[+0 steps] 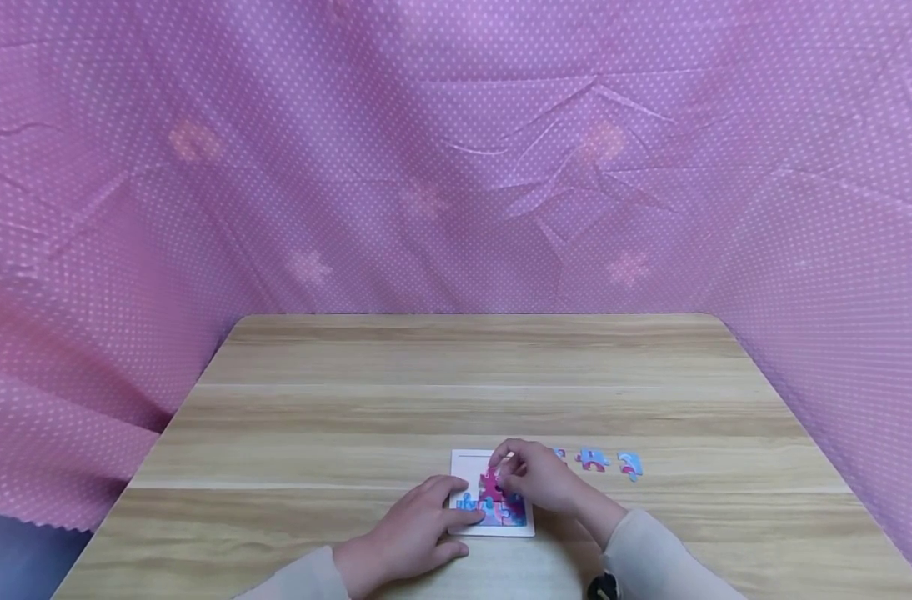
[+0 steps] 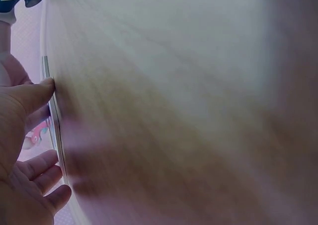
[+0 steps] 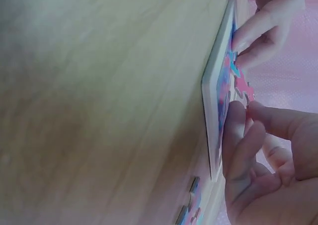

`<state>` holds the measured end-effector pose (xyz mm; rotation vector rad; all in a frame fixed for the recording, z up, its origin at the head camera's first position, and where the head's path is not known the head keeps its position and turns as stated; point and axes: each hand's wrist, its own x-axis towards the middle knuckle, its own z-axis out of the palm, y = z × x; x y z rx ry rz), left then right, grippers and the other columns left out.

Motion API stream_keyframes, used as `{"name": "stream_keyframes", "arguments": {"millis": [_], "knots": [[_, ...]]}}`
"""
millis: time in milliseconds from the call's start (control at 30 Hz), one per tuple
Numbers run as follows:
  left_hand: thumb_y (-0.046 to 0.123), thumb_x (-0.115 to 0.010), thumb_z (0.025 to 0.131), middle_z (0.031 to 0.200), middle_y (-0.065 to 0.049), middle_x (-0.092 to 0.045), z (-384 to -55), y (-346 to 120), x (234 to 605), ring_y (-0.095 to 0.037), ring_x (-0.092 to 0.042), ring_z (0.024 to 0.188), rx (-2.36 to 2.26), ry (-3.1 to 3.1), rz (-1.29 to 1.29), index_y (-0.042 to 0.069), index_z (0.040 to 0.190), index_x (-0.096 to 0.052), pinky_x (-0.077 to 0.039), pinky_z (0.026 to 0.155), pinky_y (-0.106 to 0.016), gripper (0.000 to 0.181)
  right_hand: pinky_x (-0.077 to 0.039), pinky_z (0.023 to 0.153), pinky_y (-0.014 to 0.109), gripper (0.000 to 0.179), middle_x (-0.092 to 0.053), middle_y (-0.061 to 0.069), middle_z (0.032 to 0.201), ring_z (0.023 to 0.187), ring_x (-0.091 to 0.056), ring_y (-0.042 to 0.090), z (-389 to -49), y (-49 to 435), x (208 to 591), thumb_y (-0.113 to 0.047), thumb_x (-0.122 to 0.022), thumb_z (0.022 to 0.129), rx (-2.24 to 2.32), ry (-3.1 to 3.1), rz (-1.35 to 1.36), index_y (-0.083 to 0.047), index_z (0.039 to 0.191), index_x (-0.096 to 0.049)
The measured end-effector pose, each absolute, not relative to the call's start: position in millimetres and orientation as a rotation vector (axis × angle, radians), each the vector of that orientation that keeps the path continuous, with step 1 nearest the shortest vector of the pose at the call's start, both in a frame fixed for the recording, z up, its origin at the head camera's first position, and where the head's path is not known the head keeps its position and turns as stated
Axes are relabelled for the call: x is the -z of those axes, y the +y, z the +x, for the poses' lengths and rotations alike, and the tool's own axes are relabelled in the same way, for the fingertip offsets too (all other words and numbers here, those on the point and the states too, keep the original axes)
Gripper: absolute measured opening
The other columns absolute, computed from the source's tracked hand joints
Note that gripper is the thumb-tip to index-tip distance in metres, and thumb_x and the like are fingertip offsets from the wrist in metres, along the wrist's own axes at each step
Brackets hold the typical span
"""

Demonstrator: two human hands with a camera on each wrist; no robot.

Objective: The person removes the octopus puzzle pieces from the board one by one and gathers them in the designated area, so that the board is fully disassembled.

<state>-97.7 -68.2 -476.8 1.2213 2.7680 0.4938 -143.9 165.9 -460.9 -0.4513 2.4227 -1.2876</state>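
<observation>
A white-framed puzzle board lies near the table's front, its lower rows filled with blue and pink pieces. My left hand rests at the board's left side, fingers extended over its edge and onto the lower pieces. With thumb and fingers, my right hand pinches a pink puzzle piece above the middle of the board. The right wrist view shows the puzzle piece tilted up from the board's face, its near end at my fingertips. In the left wrist view, my left thumb lies along the board's edge.
Right of the board, loose puzzle pieces lie in a row on the wooden table: a blue-and-pink piece, another piece, and one partly hidden by my right hand. Pink dotted cloth hangs around the table's back and sides.
</observation>
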Motion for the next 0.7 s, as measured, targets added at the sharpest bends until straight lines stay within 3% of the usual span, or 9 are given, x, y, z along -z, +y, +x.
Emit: {"name": "stream_keyframes", "arguments": {"millis": [233,700], "knots": [[0.039,-0.068,0.086,0.132,-0.012,-0.049,-95.7,-68.1,479.0,-0.027,-0.045,0.122,-0.486,2.821,1.260,0.031,0.127,-0.063,-0.042,0.097,-0.046,0.042,-0.051,0.054,0.033,0.014,-0.062,0.004,0.085,0.066,-0.059,0.020,-145.7,179.8,459.5,-0.005,-0.062,0.090,1.416,2.324,-0.382,-0.010,0.104,-0.062],[0.038,-0.068,0.087,0.134,-0.011,-0.048,-95.2,-67.5,476.6,-0.026,-0.043,0.124,-0.508,2.791,1.211,0.030,0.127,-0.062,-0.040,0.099,-0.046,0.042,-0.054,0.056,0.034,0.018,-0.062,0.008,0.084,0.072,-0.064,0.022,-145.6,235.8,459.4,-0.004,-0.061,0.090,1.459,2.314,-0.361,-0.003,0.108,-0.061]]}}
